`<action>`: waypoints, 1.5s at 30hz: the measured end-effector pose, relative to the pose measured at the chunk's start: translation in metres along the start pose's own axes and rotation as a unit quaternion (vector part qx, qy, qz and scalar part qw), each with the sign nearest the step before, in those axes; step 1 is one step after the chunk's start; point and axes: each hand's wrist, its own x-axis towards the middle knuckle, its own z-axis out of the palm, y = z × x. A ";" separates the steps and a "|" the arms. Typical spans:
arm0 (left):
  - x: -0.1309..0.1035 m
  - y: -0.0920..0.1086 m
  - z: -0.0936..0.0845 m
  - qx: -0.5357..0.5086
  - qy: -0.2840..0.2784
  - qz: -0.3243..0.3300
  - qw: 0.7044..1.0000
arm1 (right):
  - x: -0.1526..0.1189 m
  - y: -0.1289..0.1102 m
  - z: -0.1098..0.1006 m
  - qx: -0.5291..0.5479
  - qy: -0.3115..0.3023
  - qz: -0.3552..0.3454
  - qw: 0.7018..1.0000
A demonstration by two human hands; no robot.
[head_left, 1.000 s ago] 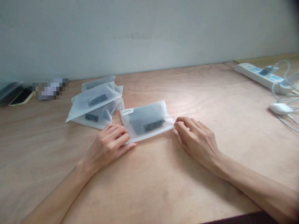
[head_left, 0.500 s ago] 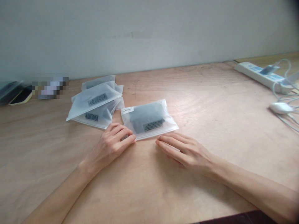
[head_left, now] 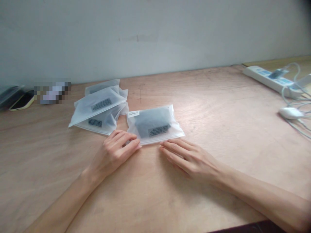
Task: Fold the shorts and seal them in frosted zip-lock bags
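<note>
A frosted zip bag (head_left: pixel 155 124) with a dark item inside, a black printed label and a small white sticker lies flat on the wooden table (head_left: pixel 218 106). At its lower left corner, my left hand (head_left: pixel 119 147) has thumb and fingers closed on the zip edge. My right hand (head_left: pixel 183 157) rests by the lower right edge, its fingertips at the zip edge and its fingers together; whether they pinch the bag is hard to see. Several similar bags (head_left: pixel 97 106) overlap in a pile to the left.
At the far left are a phone (head_left: pixel 22 101), a dark item in clear plastic (head_left: pixel 8 97) and a blurred-out object (head_left: pixel 53 93). On the right lie a white power strip (head_left: pixel 269 81), a white charger (head_left: pixel 290 113) and cables. A wall (head_left: pixel 155 38) stands behind the table.
My right hand has shifted slightly left along the bag's lower edge. The bag and my left hand have barely moved.
</note>
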 end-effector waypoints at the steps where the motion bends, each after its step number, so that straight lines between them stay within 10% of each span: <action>1: 0.000 0.000 0.000 0.005 0.004 -0.003 1.000 | 0.000 0.000 0.000 0.001 -0.002 0.000 1.000; 26: 0.014 0.039 -0.002 -0.115 0.094 0.001 0.989 | 0.006 -0.016 0.007 -0.016 -0.091 0.138 0.986; 35: 0.006 0.032 0.007 -0.117 -0.087 -0.084 0.986 | 0.004 -0.016 0.009 -0.005 -0.020 0.112 0.993; 45: -0.001 0.015 0.013 -0.141 -0.154 -0.080 0.975 | 0.007 -0.024 -0.014 -0.035 0.095 -0.074 0.992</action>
